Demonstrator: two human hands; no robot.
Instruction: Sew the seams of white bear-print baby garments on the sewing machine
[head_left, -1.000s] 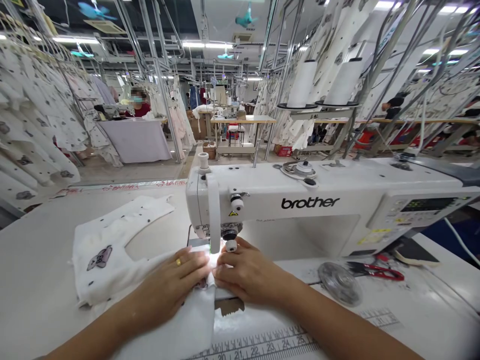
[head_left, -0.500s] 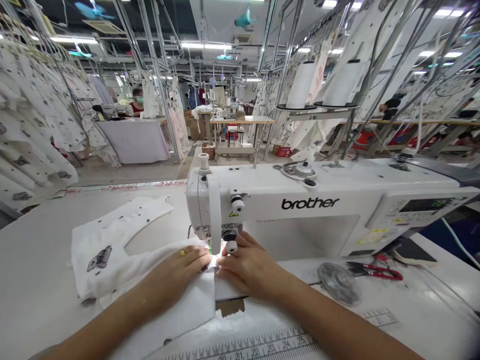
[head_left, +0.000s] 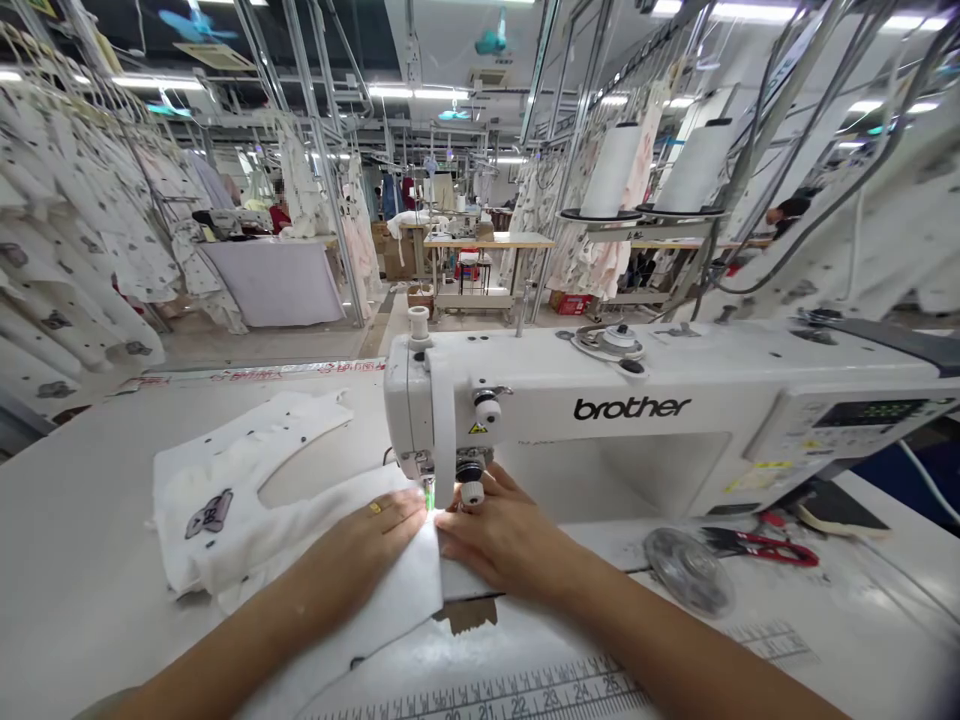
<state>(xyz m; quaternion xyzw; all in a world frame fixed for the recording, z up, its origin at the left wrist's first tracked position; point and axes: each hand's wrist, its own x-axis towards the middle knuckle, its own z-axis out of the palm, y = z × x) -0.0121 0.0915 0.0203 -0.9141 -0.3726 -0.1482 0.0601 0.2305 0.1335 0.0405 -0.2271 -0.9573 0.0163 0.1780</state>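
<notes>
White fabric: the soft white cloth piece with small dark dots and a grey printed motif lies under and to the left of the left hand, its right edge reaching the right fingertips.
Left hand: the left hand, with a gold-coloured ring, is laid flat on the cloth, fingers extended close together.
Right hand: the right hand has its fingers bent and bunched at the cloth's edge; whether they pinch it, I cannot tell.
Sewing machine: the white "brother" sewing machine stands just beyond both hands, its lit needle area at their fingertips.
Clear disc: a round transparent disc lies right of the right hand.
Snips: red-handled metal snips lie farther right.
Ruler: a pale printed measuring scale runs nearer than the right hand.
</notes>
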